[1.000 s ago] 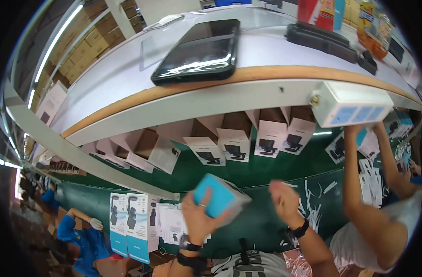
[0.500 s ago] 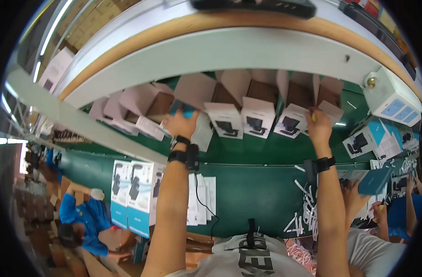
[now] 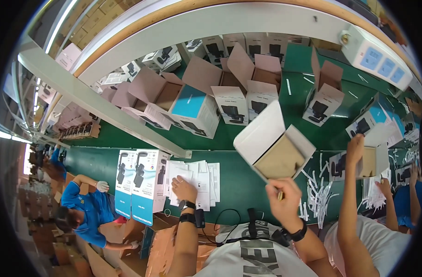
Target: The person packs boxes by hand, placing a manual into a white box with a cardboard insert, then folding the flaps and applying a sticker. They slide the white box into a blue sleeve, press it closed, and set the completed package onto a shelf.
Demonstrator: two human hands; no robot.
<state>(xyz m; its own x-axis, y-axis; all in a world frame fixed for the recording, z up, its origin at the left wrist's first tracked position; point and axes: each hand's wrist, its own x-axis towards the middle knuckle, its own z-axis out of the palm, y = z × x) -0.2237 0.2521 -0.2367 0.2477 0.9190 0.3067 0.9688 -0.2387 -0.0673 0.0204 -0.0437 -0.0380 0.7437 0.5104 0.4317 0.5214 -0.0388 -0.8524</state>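
An open white carton (image 3: 276, 145) with a brown cardboard insert is tilted in front of me, its flaps spread. My right hand (image 3: 285, 198) grips its near edge, and a small yellow item shows between the fingers. My left hand (image 3: 184, 188) rests on overlapping white printed sheets (image 3: 205, 182), fingers stretched over the paper. Just left of the sheets stand two closed white-and-blue boxes (image 3: 144, 184) with a device pictured on them.
Open cartons (image 3: 231, 108) line the far side of the green table (image 3: 238, 184). White paper strips (image 3: 319, 198) lie at right. A power socket block (image 3: 377, 57) hangs on the shelf beam. Co-workers (image 3: 84, 207) sit left and right; the right one handles an open box (image 3: 374, 154).
My right hand has drawn one carton out of the far row toward me. My left hand has moved from the cartons down onto the white sheets. The view has shifted.
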